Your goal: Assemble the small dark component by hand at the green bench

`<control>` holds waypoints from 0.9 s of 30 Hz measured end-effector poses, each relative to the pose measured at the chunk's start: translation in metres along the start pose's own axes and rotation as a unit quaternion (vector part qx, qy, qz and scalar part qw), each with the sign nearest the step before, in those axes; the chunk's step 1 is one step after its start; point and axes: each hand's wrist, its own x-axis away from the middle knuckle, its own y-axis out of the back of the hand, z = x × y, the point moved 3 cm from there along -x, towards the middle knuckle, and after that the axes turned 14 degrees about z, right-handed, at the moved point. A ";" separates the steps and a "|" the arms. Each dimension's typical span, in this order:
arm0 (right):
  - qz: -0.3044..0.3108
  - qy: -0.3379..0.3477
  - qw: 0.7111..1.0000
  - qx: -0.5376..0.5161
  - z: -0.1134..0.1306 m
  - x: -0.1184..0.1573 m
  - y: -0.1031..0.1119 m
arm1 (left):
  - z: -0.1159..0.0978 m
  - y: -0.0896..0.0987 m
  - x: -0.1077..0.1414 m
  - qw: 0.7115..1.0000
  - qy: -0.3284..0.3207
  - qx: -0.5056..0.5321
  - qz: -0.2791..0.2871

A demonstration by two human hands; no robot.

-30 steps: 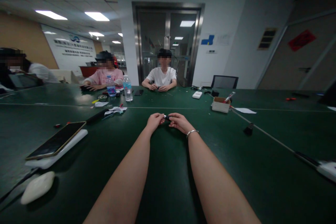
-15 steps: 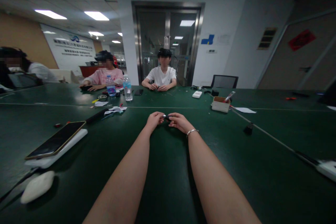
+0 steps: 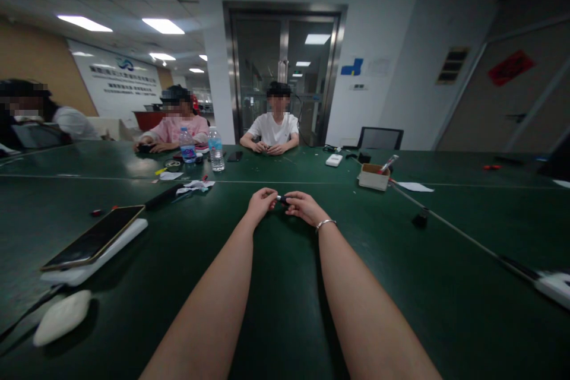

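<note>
In the head view, a small black object with a silver end (image 3: 282,199) is held just above the green table (image 3: 285,285), between my two hands. Its exact kind is too small to make out. My left hand (image 3: 262,204) pinches the silver end with thumb and fingertips. On the black end, the fingers of my right hand (image 3: 305,206) are closed; that wrist wears a silver bracelet (image 3: 326,224). My fingers cover part of the object at both sides.
Left lie a phone (image 3: 95,238) on a white box and a pale stone-like piece (image 3: 62,317). Two water bottles (image 3: 216,151) stand farther back. A small open box (image 3: 374,178) sits at right, near a cable (image 3: 463,234). Across the table sits a person (image 3: 274,127); others sit leftward.
</note>
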 end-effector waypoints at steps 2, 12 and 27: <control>0.001 0.001 1.000 -0.002 0.000 0.000 0.000 | 0.001 0.000 -0.001 1.000 -0.004 -0.010 0.009; -0.002 0.001 1.000 -0.008 0.000 -0.001 0.001 | -0.001 -0.001 0.000 0.999 0.029 0.009 0.010; -0.001 -0.001 1.000 -0.006 0.000 -0.001 0.001 | 0.000 -0.001 0.000 1.000 0.002 -0.029 0.006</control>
